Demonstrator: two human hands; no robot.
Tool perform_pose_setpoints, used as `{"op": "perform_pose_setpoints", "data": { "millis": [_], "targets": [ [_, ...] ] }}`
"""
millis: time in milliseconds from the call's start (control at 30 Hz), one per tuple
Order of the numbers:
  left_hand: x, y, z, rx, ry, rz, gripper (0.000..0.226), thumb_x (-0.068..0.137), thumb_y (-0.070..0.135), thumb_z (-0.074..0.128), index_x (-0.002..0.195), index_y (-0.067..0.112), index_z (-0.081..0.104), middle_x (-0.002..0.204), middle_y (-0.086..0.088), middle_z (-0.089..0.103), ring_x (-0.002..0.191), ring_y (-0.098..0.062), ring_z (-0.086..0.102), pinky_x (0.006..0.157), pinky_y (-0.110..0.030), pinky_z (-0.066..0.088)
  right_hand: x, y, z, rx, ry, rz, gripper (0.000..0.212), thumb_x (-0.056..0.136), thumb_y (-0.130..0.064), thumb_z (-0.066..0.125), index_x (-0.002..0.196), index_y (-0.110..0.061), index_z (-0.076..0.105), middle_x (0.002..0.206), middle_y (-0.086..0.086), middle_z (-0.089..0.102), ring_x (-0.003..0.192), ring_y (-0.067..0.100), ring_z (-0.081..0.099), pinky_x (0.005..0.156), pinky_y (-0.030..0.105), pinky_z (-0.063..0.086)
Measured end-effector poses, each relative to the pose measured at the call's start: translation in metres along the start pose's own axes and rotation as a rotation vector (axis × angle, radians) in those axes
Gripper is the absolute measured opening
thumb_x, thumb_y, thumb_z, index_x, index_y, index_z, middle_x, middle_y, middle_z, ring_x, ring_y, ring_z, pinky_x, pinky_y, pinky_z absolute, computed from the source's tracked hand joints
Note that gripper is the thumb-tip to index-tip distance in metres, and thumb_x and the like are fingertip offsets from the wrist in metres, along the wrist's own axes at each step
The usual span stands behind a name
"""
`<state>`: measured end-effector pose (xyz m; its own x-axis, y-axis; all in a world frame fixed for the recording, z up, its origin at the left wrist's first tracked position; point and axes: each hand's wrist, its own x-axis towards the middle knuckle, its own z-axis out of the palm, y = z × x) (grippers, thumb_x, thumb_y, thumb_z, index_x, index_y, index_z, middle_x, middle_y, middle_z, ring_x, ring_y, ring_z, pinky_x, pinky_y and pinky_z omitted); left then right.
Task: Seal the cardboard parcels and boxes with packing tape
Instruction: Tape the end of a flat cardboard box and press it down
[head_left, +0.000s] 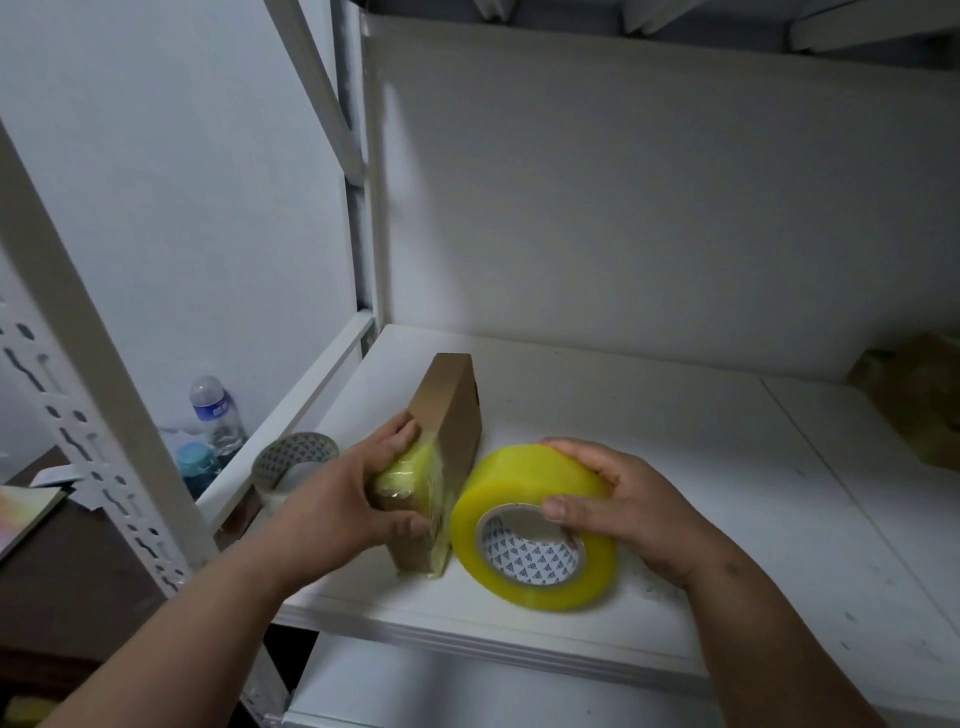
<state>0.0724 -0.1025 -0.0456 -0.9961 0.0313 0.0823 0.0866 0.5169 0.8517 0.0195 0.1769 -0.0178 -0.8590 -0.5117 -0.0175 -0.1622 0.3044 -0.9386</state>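
Observation:
A flat brown cardboard parcel (451, 410) stands on its edge on the white shelf (675, 467). Yellowish tape is wrapped around its near end. My left hand (358, 499) grips that taped near end, fingers on the left face and thumb at the front. My right hand (618, 499) holds a big roll of yellow packing tape (524, 525) right beside the parcel, thumb at the roll's core and fingers over its top. A strip of tape runs from the roll onto the parcel's edge.
A second, smaller tape roll (293, 457) sits past the shelf's left rim. Two plastic bottles (215, 415) stand lower left behind a perforated white upright (104, 441). Another taped brown parcel (919, 400) lies at the shelf's far right. A lower shelf (467, 686) shows beneath.

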Motion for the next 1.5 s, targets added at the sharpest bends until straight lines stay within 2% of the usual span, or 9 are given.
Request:
{"op": "perform_pose_setpoints", "data": {
  "millis": [300, 467, 700, 800, 933, 1067, 1233, 1367, 1500],
  "targets": [
    [-0.003, 0.013, 0.006, -0.172, 0.254, -0.164, 0.053, 0.084, 0.028, 0.075, 0.134, 0.033, 0.058, 0.141, 0.024, 0.049, 0.101, -0.005, 0.063, 0.067, -0.028, 0.059, 0.003, 0.005, 0.020, 0.003, -0.075, 0.041, 0.075, 0.051, -0.062, 0.082, 0.121, -0.054, 0.058, 0.119, -0.017, 0.065, 0.106, 0.008, 0.065, 0.089, 0.035, 0.058],
    [-0.004, 0.002, 0.013, -0.475, 0.337, -0.228, 0.044, 0.089, 0.016, 0.069, 0.131, 0.030, 0.062, 0.113, -0.004, 0.070, 0.071, -0.011, 0.065, 0.074, -0.045, 0.061, 0.001, 0.009, 0.013, 0.071, -0.065, -0.018, 0.077, 0.047, -0.044, 0.091, 0.119, -0.046, 0.061, 0.121, -0.009, 0.064, 0.110, 0.017, 0.065, 0.090, 0.044, 0.057],
    [-0.013, -0.017, 0.047, -0.921, 0.255, -0.413, 0.031, 0.101, 0.018, 0.049, 0.125, 0.029, 0.064, 0.108, -0.008, 0.073, 0.101, -0.032, 0.066, 0.079, -0.046, 0.057, 0.001, -0.006, -0.005, 0.056, -0.033, -0.097, 0.055, 0.054, -0.039, 0.085, 0.106, -0.037, 0.066, 0.102, -0.008, 0.069, 0.096, 0.013, 0.067, 0.082, 0.031, 0.054],
    [-0.015, -0.033, 0.045, -0.479, 0.224, -0.303, 0.031, 0.104, 0.026, 0.043, 0.127, 0.035, 0.062, 0.120, 0.008, 0.068, 0.117, -0.016, 0.057, 0.087, -0.027, 0.047, 0.007, 0.003, 0.017, 0.005, -0.069, -0.022, 0.050, 0.062, -0.047, 0.077, 0.108, -0.040, 0.058, 0.108, -0.010, 0.068, 0.102, 0.014, 0.067, 0.086, 0.038, 0.057],
    [-0.010, -0.041, 0.033, 0.189, 0.180, -0.117, 0.041, 0.093, 0.037, 0.041, 0.132, 0.043, 0.054, 0.141, 0.004, 0.054, 0.131, -0.021, 0.047, 0.105, -0.044, 0.042, 0.016, 0.002, 0.039, -0.008, -0.039, 0.003, 0.049, 0.062, -0.049, 0.064, 0.108, -0.041, 0.049, 0.110, 0.003, 0.062, 0.102, 0.024, 0.064, 0.084, 0.055, 0.055],
    [-0.017, -0.043, 0.032, 0.144, 0.100, -0.096, 0.033, 0.087, 0.022, 0.043, 0.095, 0.050, 0.057, 0.109, 0.015, 0.065, 0.104, -0.016, 0.059, 0.086, -0.030, 0.045, 0.021, -0.002, 0.042, -0.015, -0.058, -0.017, 0.044, 0.062, -0.042, 0.065, 0.104, -0.043, 0.052, 0.106, 0.001, 0.064, 0.098, 0.023, 0.065, 0.082, 0.054, 0.056],
    [-0.018, -0.043, 0.020, 0.139, 0.040, -0.023, 0.046, 0.088, 0.030, 0.040, 0.103, 0.072, 0.049, 0.112, 0.049, 0.051, 0.110, -0.003, 0.056, 0.095, -0.030, 0.045, 0.025, -0.004, 0.035, 0.039, -0.098, -0.079, 0.053, 0.053, -0.039, 0.072, 0.104, -0.045, 0.059, 0.107, 0.000, 0.067, 0.099, 0.023, 0.067, 0.081, 0.047, 0.058],
    [-0.015, -0.059, 0.020, 0.156, 0.004, 0.016, 0.045, 0.093, 0.052, 0.035, 0.136, 0.061, 0.040, 0.148, 0.040, 0.031, 0.142, 0.002, 0.031, 0.119, -0.040, 0.028, 0.024, 0.000, 0.014, 0.111, -0.014, -0.114, 0.053, 0.047, -0.036, 0.072, 0.100, -0.040, 0.067, 0.099, 0.001, 0.070, 0.093, 0.023, 0.067, 0.077, 0.044, 0.053],
    [-0.014, -0.067, 0.023, 0.114, 0.049, -0.038, 0.041, 0.090, 0.048, 0.040, 0.129, 0.063, 0.038, 0.140, 0.052, 0.022, 0.139, 0.014, 0.025, 0.122, -0.032, 0.021, 0.012, 0.012, -0.025, 0.041, 0.012, -0.057, 0.053, 0.046, -0.037, 0.069, 0.099, -0.033, 0.070, 0.098, 0.014, 0.069, 0.092, 0.035, 0.067, 0.079, 0.056, 0.051]
  ]
}}
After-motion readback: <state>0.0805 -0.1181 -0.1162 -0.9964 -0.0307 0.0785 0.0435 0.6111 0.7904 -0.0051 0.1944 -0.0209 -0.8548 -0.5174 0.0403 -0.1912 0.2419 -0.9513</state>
